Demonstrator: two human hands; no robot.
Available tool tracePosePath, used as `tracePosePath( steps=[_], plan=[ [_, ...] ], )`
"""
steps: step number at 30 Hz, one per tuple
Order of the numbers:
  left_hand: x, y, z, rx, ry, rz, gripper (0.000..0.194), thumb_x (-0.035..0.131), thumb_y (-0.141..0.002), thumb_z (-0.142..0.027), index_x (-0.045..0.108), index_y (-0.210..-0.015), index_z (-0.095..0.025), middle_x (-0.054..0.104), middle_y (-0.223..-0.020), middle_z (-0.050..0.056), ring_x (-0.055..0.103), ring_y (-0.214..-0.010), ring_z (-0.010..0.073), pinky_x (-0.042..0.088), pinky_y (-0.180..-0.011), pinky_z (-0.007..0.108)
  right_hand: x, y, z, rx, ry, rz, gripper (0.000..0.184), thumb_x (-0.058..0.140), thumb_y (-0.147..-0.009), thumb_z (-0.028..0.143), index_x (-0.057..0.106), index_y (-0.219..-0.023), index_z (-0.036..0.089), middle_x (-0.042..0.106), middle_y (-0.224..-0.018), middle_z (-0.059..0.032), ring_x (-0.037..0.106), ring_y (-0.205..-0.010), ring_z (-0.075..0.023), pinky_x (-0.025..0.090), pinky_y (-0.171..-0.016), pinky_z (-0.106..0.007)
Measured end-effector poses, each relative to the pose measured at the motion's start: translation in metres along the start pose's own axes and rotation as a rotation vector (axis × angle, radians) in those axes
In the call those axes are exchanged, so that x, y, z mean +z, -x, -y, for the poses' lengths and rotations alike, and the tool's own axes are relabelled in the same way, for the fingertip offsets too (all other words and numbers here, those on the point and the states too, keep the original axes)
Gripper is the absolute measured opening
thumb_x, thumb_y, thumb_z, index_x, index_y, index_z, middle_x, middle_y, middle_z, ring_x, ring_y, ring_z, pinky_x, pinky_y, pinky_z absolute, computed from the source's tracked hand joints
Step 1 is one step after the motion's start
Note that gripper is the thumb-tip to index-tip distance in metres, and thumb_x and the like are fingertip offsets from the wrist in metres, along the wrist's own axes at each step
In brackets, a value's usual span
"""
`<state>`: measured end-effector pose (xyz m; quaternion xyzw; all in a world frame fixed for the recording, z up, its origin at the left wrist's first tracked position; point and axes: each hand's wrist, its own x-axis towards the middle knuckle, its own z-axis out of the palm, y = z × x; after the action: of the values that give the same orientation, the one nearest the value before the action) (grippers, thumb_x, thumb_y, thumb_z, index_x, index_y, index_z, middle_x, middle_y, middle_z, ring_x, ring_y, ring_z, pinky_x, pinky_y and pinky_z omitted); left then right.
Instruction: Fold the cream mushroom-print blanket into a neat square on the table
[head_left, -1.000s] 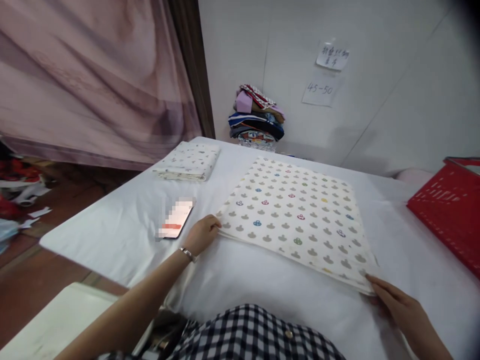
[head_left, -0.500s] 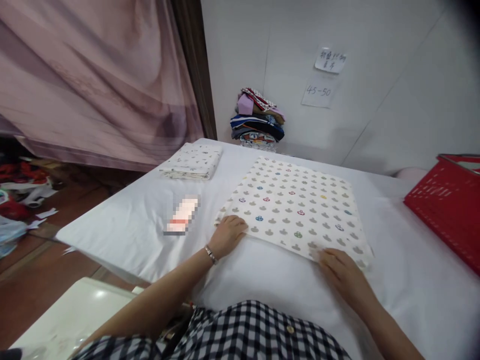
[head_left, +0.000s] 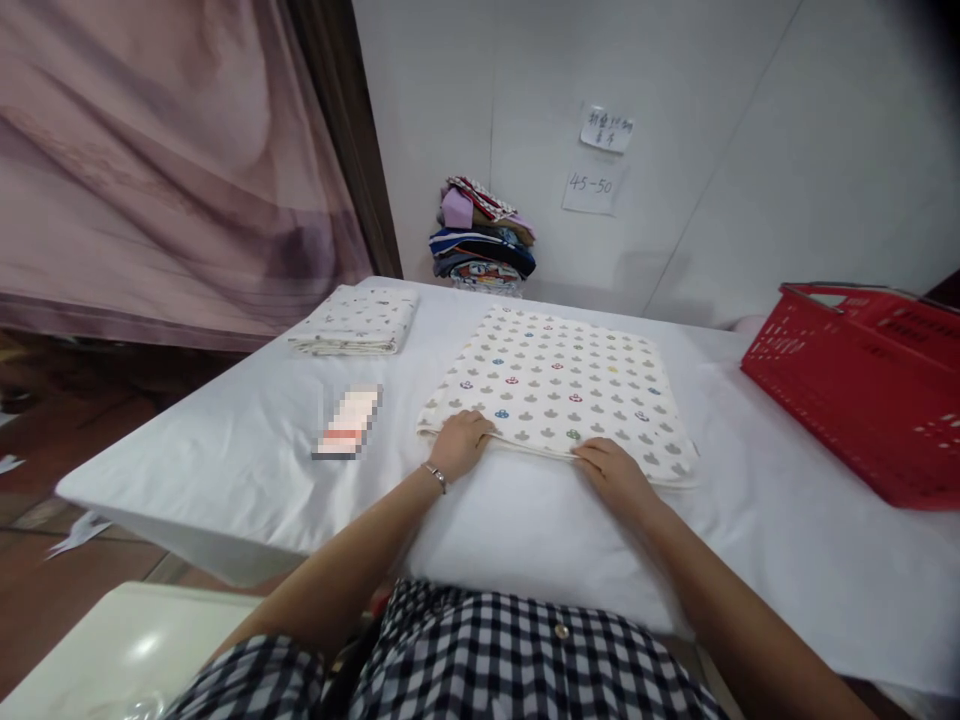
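Note:
A folded white cloth with a small grey and coloured print (head_left: pixel 559 385) lies flat on the white-covered table (head_left: pixel 225 450). My left hand (head_left: pixel 463 443) rests on the cloth's near left edge, fingers curled over it. My right hand (head_left: pixel 611 470) lies on the near edge towards the middle, fingers laid flat on the fabric. A wristband shows on my left wrist. Neither hand lifts the cloth.
A second folded printed cloth (head_left: pixel 356 320) lies at the table's far left. A blurred phone (head_left: pixel 346 425) sits left of my left hand. A red plastic basket (head_left: pixel 862 385) stands at the right. Folded clothes are stacked (head_left: pixel 484 240) against the back wall. A curtain hangs left.
My right hand slid left along the cloth's near edge from its right corner towards the middle. My left hand moved from the corner onto the near edge. The view shifted.

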<state>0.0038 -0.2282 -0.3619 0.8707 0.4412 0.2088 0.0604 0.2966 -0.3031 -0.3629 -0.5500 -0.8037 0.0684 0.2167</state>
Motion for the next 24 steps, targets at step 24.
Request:
tracePosePath(
  steps=[24],
  plan=[
    [0.037,-0.021,-0.046,0.255,0.077,-0.099,0.018,0.041,-0.081,-0.006,0.053,-0.079,-0.019,0.058,-0.092,0.005,0.051,-0.085,0.0169,0.04,-0.076,0.031,0.024,-0.005,0.011,-0.12,-0.06,-0.352,0.023,0.039,-0.083,0.011,0.06,-0.083,0.021,0.06,-0.092,-0.0069,0.053,-0.092,-0.0194,0.047,-0.082,-0.036]
  ],
)
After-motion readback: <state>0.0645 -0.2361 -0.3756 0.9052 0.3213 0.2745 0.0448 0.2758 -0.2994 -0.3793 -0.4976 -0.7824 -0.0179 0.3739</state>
